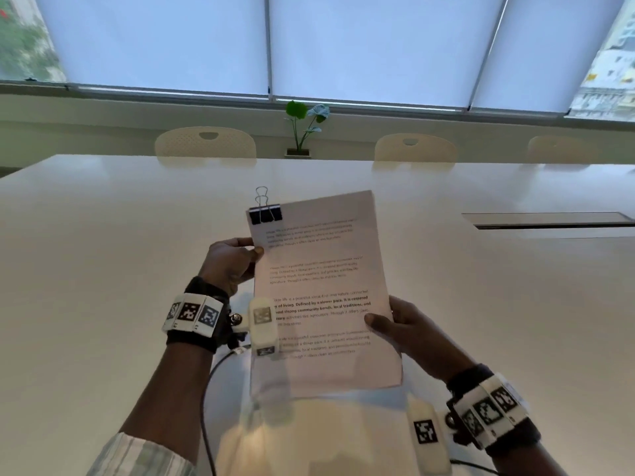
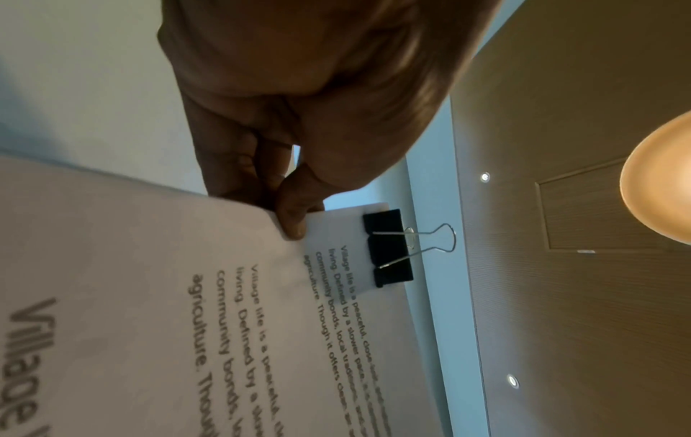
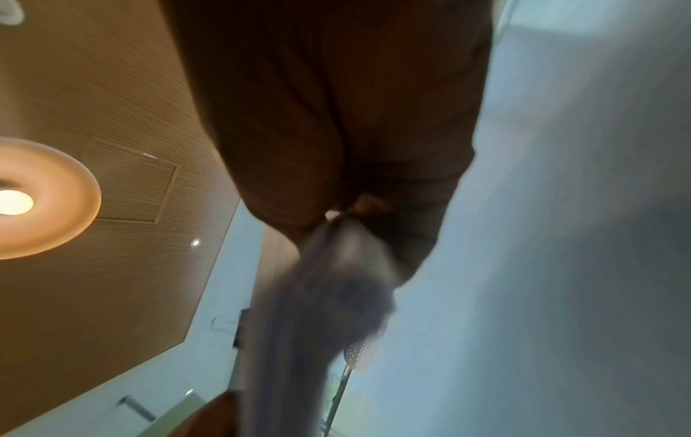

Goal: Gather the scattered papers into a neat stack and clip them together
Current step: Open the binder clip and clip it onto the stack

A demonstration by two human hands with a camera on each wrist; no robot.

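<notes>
A stack of printed white papers is held up above the white table, tilted slightly. A black binder clip with silver wire handles bites its top left corner; the left wrist view shows the binder clip on the papers too. My left hand pinches the stack's left edge just below the clip, thumb on the front. My right hand grips the right edge lower down, thumb on the page. In the right wrist view the right hand and the blurred paper edge fill the middle.
Cream chairs stand behind the table's far edge, with a small potted plant on the sill. A dark cable slot is set in the table at the right. A cable hangs from my left wrist.
</notes>
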